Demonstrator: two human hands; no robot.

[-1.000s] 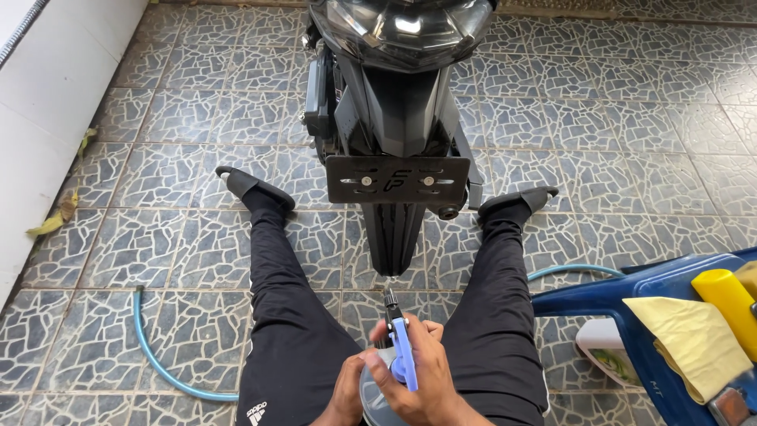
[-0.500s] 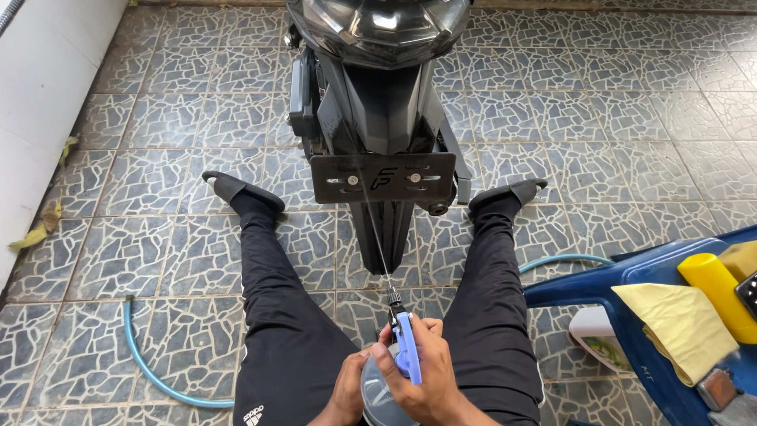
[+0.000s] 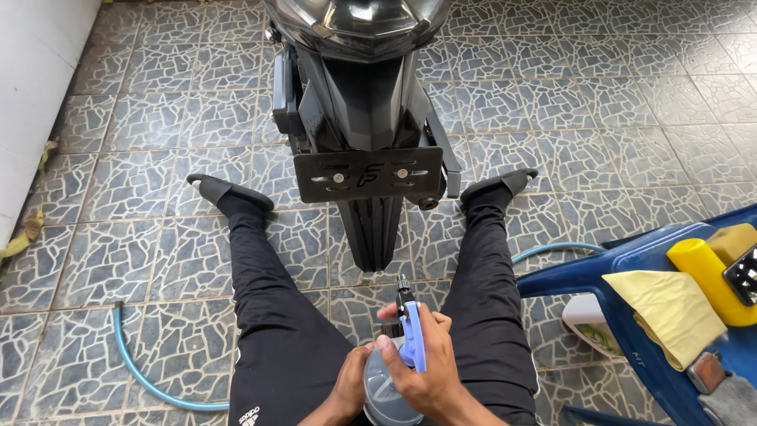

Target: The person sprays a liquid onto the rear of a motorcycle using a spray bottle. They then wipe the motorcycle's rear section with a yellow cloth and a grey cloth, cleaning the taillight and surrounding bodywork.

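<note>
Holding the spray bottle (image 3: pixel 392 377) low at bottom centre, our right hand (image 3: pixel 422 371) wrapped tight round its blue trigger head, left hand (image 3: pixel 351 390) cupping the body. Nozzle points up-frame at the scooter's rear tyre (image 3: pixel 377 233). Looks like spraying's underway; next squeeze probably needs steady aim.

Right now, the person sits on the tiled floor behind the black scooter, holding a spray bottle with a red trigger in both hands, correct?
Not quite: the head view shows the trigger is blue, not red. The rest stands: the person sits on the tiled floor behind the black scooter, with the left hand under the spray bottle and the right hand around its head.
</note>
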